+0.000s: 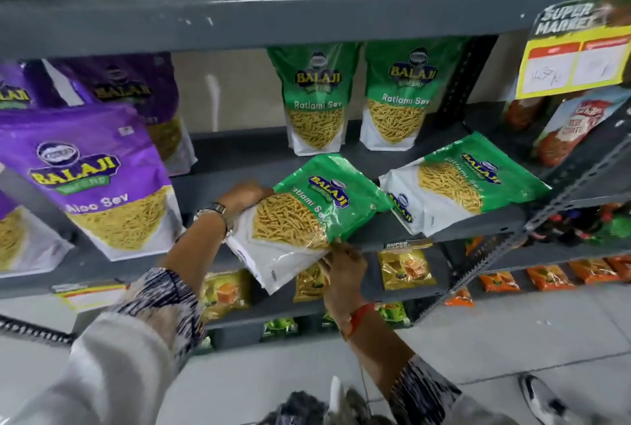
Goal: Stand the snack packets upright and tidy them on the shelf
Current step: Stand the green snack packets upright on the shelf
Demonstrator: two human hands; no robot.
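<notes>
Left hand (244, 194) and right hand (343, 271) grip the tilted green packet (307, 216) by opposite edges. Best to swing its white base down onto the shelf (392, 233), then square it to the upright packets (316, 100) behind.

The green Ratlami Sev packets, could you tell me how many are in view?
4: two upright at the back, one held tilted at the shelf's front edge, one lying flat to its right. More may hide behind.

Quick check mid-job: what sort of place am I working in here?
Most likely a supermarket aisle: grey metal shelves stocked with matching snack packets, and a yellow price tag headed "Super Market".
</notes>
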